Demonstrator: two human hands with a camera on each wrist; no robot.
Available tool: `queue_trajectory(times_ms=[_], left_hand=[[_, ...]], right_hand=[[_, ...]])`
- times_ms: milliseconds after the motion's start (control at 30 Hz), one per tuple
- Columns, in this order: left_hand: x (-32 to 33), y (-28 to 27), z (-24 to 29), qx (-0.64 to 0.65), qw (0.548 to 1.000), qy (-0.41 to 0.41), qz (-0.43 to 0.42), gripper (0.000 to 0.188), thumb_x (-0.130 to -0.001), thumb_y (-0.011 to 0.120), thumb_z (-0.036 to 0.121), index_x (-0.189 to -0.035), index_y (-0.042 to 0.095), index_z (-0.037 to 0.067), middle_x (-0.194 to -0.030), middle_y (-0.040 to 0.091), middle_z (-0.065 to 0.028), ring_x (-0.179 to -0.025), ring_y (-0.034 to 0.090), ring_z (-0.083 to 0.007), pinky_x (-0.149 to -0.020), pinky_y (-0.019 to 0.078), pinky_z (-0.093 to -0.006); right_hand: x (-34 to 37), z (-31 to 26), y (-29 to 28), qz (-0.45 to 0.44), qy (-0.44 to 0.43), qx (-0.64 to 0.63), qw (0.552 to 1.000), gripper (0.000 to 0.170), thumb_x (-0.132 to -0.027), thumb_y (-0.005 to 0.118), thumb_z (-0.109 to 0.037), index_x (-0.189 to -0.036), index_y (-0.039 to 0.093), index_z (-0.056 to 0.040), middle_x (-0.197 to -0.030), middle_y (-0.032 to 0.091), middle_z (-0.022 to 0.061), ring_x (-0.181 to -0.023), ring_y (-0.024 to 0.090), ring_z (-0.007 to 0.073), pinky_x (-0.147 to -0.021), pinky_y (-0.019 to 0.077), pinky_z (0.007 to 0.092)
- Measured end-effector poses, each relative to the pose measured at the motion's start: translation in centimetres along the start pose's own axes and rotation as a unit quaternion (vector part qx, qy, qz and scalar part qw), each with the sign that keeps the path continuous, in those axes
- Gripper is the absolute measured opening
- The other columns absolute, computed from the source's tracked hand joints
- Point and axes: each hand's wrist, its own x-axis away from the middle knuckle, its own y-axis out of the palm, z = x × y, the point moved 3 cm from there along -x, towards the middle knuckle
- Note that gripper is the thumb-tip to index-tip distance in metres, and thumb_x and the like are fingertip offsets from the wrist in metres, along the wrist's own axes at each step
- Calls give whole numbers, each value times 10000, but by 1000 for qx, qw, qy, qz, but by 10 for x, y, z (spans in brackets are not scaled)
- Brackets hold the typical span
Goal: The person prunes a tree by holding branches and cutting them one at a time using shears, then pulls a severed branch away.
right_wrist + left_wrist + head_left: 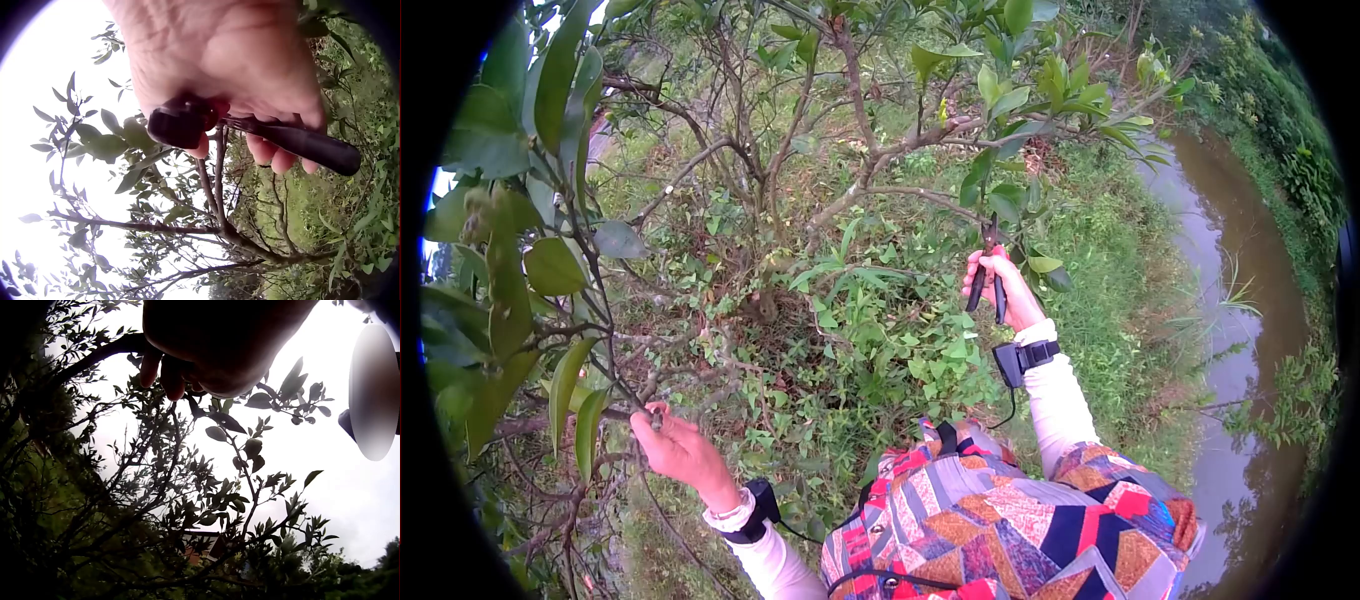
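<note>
In the head view, the right hand (1004, 282) grips black-handled pruning shears (1000, 298) among leaves at the end of a branch (920, 197). The handles stand apart there. The right wrist view shows the right hand (231, 69) around the dark handles (306, 147), fingertips curled past one of them. At lower left in the head view, the left hand (680, 450) has its fingers curled round a thin branch (622, 413). Seen from the left wrist, the left hand (219, 344) is dark against the sky, its fingers bent over a branch (100, 352).
Large leaves (555, 265) hang close at the left. Forked bare branches (855, 185) cross the upper middle above weedy ground (940, 350). A muddy stream (1255, 300) runs down the right side. A reddish building (203, 545) stands beyond the branches in the left wrist view.
</note>
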Motion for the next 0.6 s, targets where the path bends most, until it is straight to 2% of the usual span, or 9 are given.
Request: queue_trajectory(times_ms=[100, 200, 267, 467, 600], left_hand=[[0, -1, -2, -4, 1000, -2, -1, 254, -1060, 493, 173, -1079, 587, -62, -841, 642, -79, -582, 486, -73, -534, 434, -231], [0, 1, 0, -11, 1000, 11, 3, 245, -1059, 492, 166, -1080, 587, -59, -840, 643, -83, -578, 486, -76, -517, 425, -238], [-2, 4, 6, -21, 999, 24, 11, 265, -1083, 417, 229, -1005, 542, 9, -758, 540, -23, -544, 454, -70, -474, 332, -240], [-4, 5, 11, -20, 999, 33, 5, 260, -1084, 407, 215, -1003, 546, 11, -759, 558, -27, -538, 467, -71, -471, 331, -234], [-8, 8, 11, -28, 1000, 9, 7, 242, -1080, 409, 200, -1008, 541, 11, -764, 561, -36, -536, 477, -82, -474, 345, -243]], right_hand=[[0, 1, 2, -15, -13, -5, 1000, 271, -929, 574, -256, -1096, 540, -45, -891, 605, 46, -805, 616, 166, -749, 560, 347], [4, 3, 6, -17, -26, -26, 999, 241, -915, 587, -235, -1056, 535, -46, -831, 581, 44, -742, 596, 161, -678, 533, 329], [6, 4, 6, -23, -38, -29, 999, 226, -911, 590, -225, -1039, 532, -48, -813, 571, 43, -717, 588, 159, -654, 521, 323], [18, 11, 5, 8, -5, 28, 1000, 172, -878, 581, -195, -952, 511, -56, -732, 527, 16, -616, 546, 140, -558, 479, 306], [23, 13, 7, 6, -12, 54, 998, 136, -861, 561, -174, -911, 493, -67, -723, 512, 12, -606, 535, 137, -558, 476, 306]])
